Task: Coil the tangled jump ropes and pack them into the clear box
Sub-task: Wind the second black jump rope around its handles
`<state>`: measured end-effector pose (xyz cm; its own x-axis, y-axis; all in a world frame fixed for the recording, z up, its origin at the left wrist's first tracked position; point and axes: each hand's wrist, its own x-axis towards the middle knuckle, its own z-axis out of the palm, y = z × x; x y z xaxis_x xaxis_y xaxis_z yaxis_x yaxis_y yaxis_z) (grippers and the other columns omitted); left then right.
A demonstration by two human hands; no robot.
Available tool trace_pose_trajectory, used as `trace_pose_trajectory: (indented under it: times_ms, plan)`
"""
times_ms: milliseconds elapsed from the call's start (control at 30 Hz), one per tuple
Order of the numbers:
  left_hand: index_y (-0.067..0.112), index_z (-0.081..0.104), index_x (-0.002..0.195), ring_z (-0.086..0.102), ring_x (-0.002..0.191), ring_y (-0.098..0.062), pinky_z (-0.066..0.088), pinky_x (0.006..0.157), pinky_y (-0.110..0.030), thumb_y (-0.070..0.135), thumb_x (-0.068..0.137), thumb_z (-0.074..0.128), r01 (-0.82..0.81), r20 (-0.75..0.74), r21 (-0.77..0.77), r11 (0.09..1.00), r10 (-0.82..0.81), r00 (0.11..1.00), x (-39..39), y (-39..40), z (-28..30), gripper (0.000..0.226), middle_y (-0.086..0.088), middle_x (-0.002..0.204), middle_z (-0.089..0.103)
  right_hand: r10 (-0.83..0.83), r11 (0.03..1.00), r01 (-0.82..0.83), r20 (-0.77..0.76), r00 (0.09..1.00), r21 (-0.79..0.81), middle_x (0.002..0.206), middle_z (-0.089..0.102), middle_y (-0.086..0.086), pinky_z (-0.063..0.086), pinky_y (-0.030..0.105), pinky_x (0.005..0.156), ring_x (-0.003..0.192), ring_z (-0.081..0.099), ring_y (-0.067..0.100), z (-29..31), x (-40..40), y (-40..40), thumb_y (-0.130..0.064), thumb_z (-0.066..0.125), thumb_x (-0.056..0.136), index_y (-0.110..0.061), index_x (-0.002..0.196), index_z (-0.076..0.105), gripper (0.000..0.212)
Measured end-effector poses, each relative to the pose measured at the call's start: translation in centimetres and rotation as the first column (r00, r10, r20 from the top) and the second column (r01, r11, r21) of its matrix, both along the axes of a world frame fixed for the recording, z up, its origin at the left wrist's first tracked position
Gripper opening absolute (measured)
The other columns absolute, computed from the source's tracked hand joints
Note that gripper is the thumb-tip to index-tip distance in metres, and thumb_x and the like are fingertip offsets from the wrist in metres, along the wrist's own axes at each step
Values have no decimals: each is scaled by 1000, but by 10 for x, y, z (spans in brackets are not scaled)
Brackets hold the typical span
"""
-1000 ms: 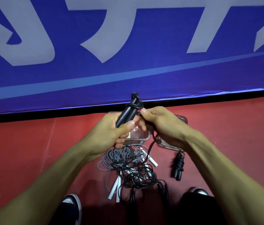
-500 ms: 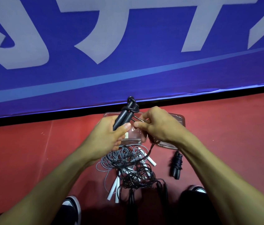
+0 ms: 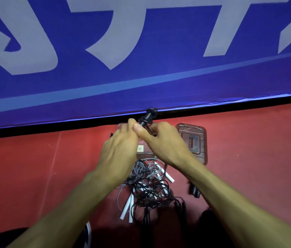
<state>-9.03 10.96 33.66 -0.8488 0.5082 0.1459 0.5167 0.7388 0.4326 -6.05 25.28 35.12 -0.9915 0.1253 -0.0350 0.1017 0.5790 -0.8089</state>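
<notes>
Held rope (image 3: pixel 147 117): black jump rope, its two handles side by side and bound near the top with tight turns of black cord ending in a knot-like lump; it sticks up at 12 o'clock from the hands, over the clear box.
Left hand (image 3: pixel 118 151): back toward the camera, fingers curled round the lower part of the black handles.
Right hand (image 3: pixel 164 142): thumb and fingers pinch the handles and a loop of cord just below the wound part, touching the left hand.
Clear box (image 3: pixel 143 151): transparent, on the red floor under both hands, mostly hidden; a small pale sticker shows through it.
Lid (image 3: pixel 194 142): clear, ribbed, flat on the floor at 3 o'clock of the box.
Tangled pile (image 3: pixel 148 185): grey and black cords knotted together with white handles poking out, at 6 o'clock of the box.
Coiled black rope (image 3: pixel 194 191): bundled, at 3 o'clock of the pile, partly behind the right forearm.
Backdrop: blue banner (image 3: pixel 141 83) with large pale lettering at 12 o'clock.
</notes>
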Motion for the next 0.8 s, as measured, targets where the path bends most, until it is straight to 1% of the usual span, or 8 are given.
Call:
trace_pose_trajectory:
  times_ms: [100, 167, 233, 333, 433, 567, 633, 800]
  plan:
    - [25, 27, 96, 50, 86, -30, 45, 70, -48, 14, 101, 36, 79, -42, 35, 996, -77, 996, 2, 1, -3, 15, -1, 96, 46, -20, 999, 20, 2, 1000, 49, 41, 40, -6, 29, 24, 45, 42, 36, 13, -4, -3, 3, -55, 48, 100, -12, 54, 45, 63]
    - [24, 32, 99, 51, 85, -26, 44, 70, -46, 25, 98, 40, 78, -7, 75, 994, -78, 997, 1, 1, -3, 8, 1, 96, 49, 16, 999, -17, 27, 1000, 38, 52, 58, 4, 46, 34, 59, 49, 52, 17, -3, -4, 5, -50, 44, 104, -6, 62, 59, 63]
    - [23, 35, 101, 51, 79, -19, 42, 68, -40, 34, 97, 49, 41, 80, 116, 992, -51, 995, -2, 0, -2, 18, 6, 90, 52, 50, 998, -51, 35, 998, 24, 55, 63, 4, 51, 37, 68, 52, 58, 12, -1, -4, 8, -42, 42, 106, -10, 61, 59, 58]
    - [23, 38, 94, 58, 65, -15, 47, 61, -38, 35, 90, 65, 58, 154, 157, 986, -82, 985, -11, -5, 3, 30, 6, 69, 56, 100, 995, -98, 71, 992, -34, 50, 54, -6, 41, 30, 58, 43, 49, 2, 0, -3, 11, -35, 39, 108, -17, 61, 54, 52]
    - [20, 40, 87, 55, 52, -8, 44, 52, -24, 22, 85, 74, 57, 303, 248, 967, -133, 944, -17, -11, 7, 35, 7, 60, 59, 106, 992, -97, 112, 988, -82, 53, 50, -8, 34, 23, 52, 41, 43, 1, 0, 1, 7, -38, 36, 109, -18, 66, 55, 51]
    - [9, 38, 98, 72, 63, -31, 55, 58, -39, 7, 94, 67, 1, 548, 466, 885, -290, 784, -13, -8, 11, 29, -12, 68, 68, 71, 989, -57, 99, 993, -139, 51, 56, -8, 36, 18, 55, 46, 50, -1, 4, 3, 5, -41, 28, 110, -17, 69, 63, 59]
    - [8, 37, 105, 67, 59, -35, 51, 53, -38, 2, 97, 60, 10, 565, 514, 858, -347, 749, -12, -7, 12, 25, -15, 69, 66, 46, 983, -22, 129, 991, -180, 45, 54, -11, 33, 22, 53, 41, 48, 0, 3, -1, 4, -48, 23, 108, -13, 72, 66, 66]
    - [15, 43, 114, 47, 51, -20, 36, 44, -24, 3, 99, 56, -107, 603, 585, 804, -342, 721, -10, -3, 13, 22, -12, 67, 49, 5, 967, 30, 140, 990, -251, 39, 45, -13, 28, 25, 52, 35, 39, 0, -2, -11, 9, -52, 30, 107, -19, 55, 57, 67]
